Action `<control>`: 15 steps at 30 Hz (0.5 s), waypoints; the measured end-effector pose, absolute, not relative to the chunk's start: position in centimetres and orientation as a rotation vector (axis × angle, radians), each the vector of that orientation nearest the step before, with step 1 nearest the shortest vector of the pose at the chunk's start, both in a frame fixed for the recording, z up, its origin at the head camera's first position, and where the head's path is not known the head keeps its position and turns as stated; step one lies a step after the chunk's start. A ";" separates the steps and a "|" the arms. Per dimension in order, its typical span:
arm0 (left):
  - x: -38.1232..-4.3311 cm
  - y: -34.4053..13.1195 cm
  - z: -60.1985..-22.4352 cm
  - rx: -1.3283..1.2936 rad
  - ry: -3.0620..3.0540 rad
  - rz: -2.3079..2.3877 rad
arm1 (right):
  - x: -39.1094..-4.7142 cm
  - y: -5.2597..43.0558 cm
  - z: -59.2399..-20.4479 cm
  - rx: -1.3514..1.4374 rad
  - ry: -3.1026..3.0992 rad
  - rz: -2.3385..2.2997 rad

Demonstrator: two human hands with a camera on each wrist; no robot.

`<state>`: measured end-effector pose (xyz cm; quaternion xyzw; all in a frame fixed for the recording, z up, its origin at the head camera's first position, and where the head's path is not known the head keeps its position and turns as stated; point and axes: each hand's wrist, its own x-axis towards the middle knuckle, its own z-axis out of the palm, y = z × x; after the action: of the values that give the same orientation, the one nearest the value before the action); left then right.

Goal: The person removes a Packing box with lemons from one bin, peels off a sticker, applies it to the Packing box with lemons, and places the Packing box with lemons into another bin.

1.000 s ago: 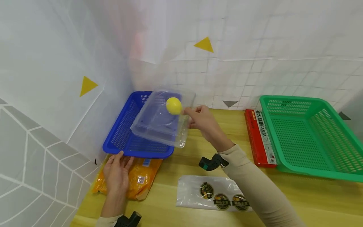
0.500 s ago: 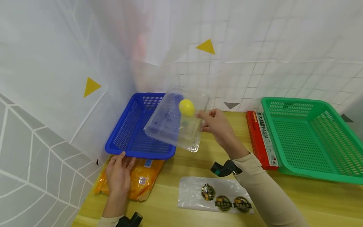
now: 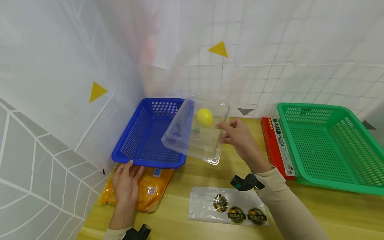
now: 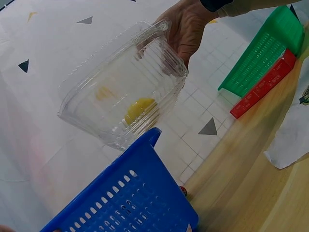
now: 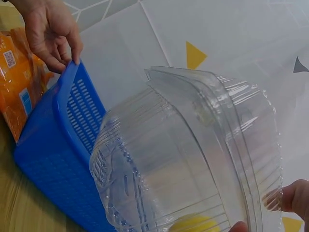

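My right hand pinches the right edge of a clear plastic clamshell container, which is held tilted in the air. Inside it sits a smooth, rounded yellow thing, whose exact kind I cannot tell. The container partly overlaps the right side of a blue plastic basket in the head view. In the left wrist view the container appears above the basket's rim. At the basket's near left, my left hand grips the rim between thumb and fingers, as the right wrist view shows that hand.
An orange packet lies partly under the left hand, before the blue basket. On the right stands a green basket, with a red pasta box against its left side. A flat plastic bag with round labels lies in front.
My right hand has moved the clear container to the right and slightly lower, uncovering more of the blue basket. The left hand has stayed on the basket's rim.
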<state>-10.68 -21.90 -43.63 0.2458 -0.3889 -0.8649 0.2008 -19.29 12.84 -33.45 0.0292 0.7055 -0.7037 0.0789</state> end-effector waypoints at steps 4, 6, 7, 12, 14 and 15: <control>-10.7 -21.9 -43.7 0.682 -1.091 -2.416 | -19.1 13.3 -33.7 0.106 2.121 -2.099; -10.6 -22.0 -43.7 0.681 -1.095 -2.414 | -19.0 13.5 -33.8 0.113 2.123 -2.092; -10.6 -22.0 -43.6 0.679 -1.090 -2.416 | -18.9 13.6 -33.8 0.118 2.128 -2.085; -10.6 -21.9 -43.6 0.679 -1.081 -2.419 | -18.6 14.2 -34.1 0.128 2.125 -2.095; -10.6 -21.9 -43.6 0.678 -1.082 -2.421 | -18.5 14.4 -34.3 0.120 2.120 -2.106; -10.6 -21.9 -43.5 0.676 -1.086 -2.421 | -18.4 14.6 -34.3 0.116 2.116 -2.113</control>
<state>-10.58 -21.92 -43.54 0.2420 -0.3885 -0.8662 0.2005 -18.43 14.59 -34.34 0.0387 0.7051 -0.7041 0.0746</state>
